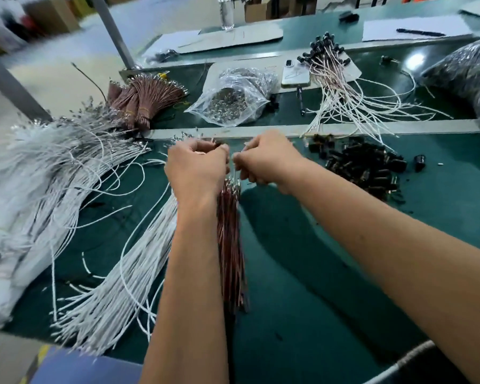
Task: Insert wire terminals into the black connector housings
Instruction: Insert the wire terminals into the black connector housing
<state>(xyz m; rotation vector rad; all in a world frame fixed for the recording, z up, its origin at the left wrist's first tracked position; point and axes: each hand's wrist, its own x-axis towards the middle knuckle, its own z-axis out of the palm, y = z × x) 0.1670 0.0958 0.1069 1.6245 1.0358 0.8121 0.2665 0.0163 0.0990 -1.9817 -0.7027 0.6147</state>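
My left hand (196,169) and my right hand (266,159) meet above the green mat, fingers curled. The left hand grips a small black connector housing, mostly hidden by its fingers. The right hand pinches a white wire's end (237,156) close to that housing. A bundle of red-brown wires (230,245) with metal terminals lies under my left wrist. Loose white wires (117,286) fan out at the left. A pile of black connector housings (363,164) lies to the right of my right hand.
Finished white wires with black housings (341,87) lie at the back right near a phone (295,73). A clear bag of metal parts (233,98) and tied brown wire bundles (142,101) sit behind. A large plastic bag (471,70) fills the far right.
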